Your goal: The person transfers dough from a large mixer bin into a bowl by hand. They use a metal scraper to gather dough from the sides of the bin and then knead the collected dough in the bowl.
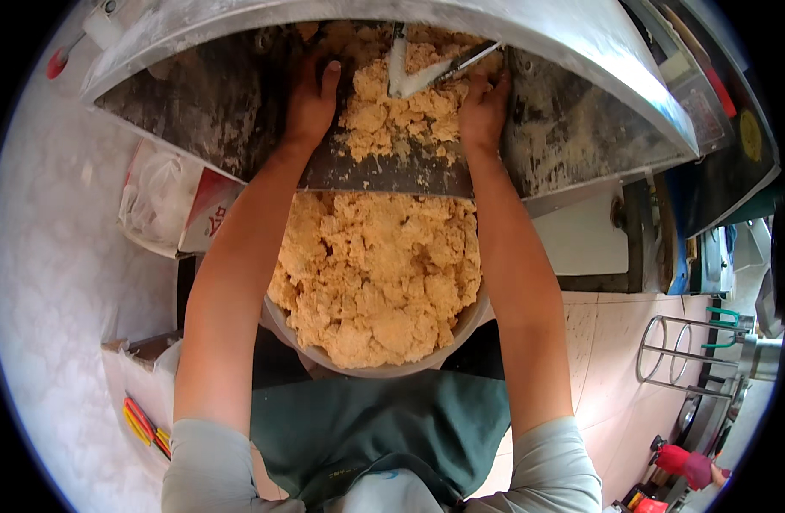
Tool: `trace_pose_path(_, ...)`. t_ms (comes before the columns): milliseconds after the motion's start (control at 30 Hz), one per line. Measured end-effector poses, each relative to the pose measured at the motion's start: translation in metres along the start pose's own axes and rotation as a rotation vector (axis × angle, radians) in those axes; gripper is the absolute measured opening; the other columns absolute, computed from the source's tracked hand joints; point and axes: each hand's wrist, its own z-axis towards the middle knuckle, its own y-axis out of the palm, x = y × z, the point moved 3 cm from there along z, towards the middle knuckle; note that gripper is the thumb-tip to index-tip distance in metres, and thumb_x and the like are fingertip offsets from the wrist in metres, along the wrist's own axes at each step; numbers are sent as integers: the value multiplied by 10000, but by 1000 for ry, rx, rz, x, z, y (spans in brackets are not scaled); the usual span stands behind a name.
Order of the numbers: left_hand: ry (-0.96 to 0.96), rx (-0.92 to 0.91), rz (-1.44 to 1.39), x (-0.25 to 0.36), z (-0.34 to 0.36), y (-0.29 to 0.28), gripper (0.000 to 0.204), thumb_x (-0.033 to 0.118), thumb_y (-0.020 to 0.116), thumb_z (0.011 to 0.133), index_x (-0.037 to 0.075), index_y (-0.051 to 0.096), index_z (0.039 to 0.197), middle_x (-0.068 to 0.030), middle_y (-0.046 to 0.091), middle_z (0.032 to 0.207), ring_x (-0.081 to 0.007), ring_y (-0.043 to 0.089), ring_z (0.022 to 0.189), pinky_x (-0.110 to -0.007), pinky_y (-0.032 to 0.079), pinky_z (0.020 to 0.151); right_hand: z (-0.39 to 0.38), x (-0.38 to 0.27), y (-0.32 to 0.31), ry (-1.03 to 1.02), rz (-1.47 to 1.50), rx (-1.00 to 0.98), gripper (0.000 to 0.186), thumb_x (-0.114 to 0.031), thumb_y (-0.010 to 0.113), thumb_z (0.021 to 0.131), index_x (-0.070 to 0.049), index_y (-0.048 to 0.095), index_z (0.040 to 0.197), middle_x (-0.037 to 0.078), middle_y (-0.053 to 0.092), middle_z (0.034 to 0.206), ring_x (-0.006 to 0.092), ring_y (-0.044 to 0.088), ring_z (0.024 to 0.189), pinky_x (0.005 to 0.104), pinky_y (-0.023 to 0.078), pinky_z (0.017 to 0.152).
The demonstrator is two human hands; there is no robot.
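Both my arms reach forward into a wide metal mixing trough. Crumbly yellowish dough lies inside, around a pale, dough-coated mixer arm. My left hand is at the left of this dough, thumb stuck out and apart; its other fingers fade into the shadow. At the dough's right edge, my right hand touches it with fingers stretched forward, partly hidden. Below the trough's lip, between my forearms, a large round tub is heaped with more of the same lumpy dough.
A red and white box with a clear plastic bag stands left of the trough. Red and yellow handled tools sit at lower left. To the right are a metal rack, a tiled floor and a red object.
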Motion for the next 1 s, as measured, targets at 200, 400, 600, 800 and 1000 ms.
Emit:
trace_pose_path(200,26,-178,-41,15,7,-9,632,508,572,1042,23,522,1444,-247,580,1385,-398,575,1245,-472,442,1067,69,63,51,-234,-284,-55,483,-274,528,1052,29,477,1425,217,595,1376,345,592,1235,427,464,1062)
trace_pose_path(400,-187,-460,-219,43,3,18,926,548,708,943,57,296,1612,-238,420,1584,-363,443,1447,-451,389,1175,135,130,61,-427,-559,91,384,-281,523,1044,-9,684,1262,199,660,1349,380,593,1284,476,442,1105)
trace_pose_path(600,-75,-509,-279,33,-2,9,1147,502,881,787,82,233,1635,-271,338,1626,-386,327,1527,-462,318,1238,95,62,64,-102,309,-211,507,-339,759,927,1,618,1277,133,692,1121,252,655,981,398,511,812)
trace_pose_path(800,47,-526,-152,37,-5,6,1092,449,906,779,198,282,1640,-190,369,1641,-368,334,1528,-497,365,1212,39,10,51,-123,141,-305,754,-425,715,951,18,442,1496,237,621,1379,401,586,1287,460,457,1071)
trace_pose_path(1000,-16,-551,-165,38,-14,-1,1119,555,900,742,214,312,1631,-196,365,1641,-384,313,1535,-521,350,1218,-20,-35,20,127,-20,-394,923,-470,657,955,-18,228,1635,303,396,1590,445,448,1434,474,385,1169)
